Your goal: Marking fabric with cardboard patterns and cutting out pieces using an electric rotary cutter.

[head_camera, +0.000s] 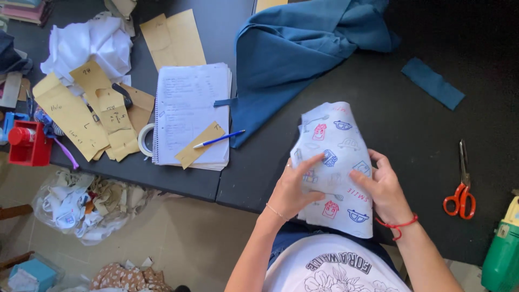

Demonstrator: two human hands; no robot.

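Both hands, left hand [294, 189] and right hand [381, 189], grip the printed white fabric piece [335, 162], uncut; red-handled scissors [461, 186] lie untouched.

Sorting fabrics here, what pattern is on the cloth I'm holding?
White printed cloth with small red and blue cartoon drawings, clearest in the head view.
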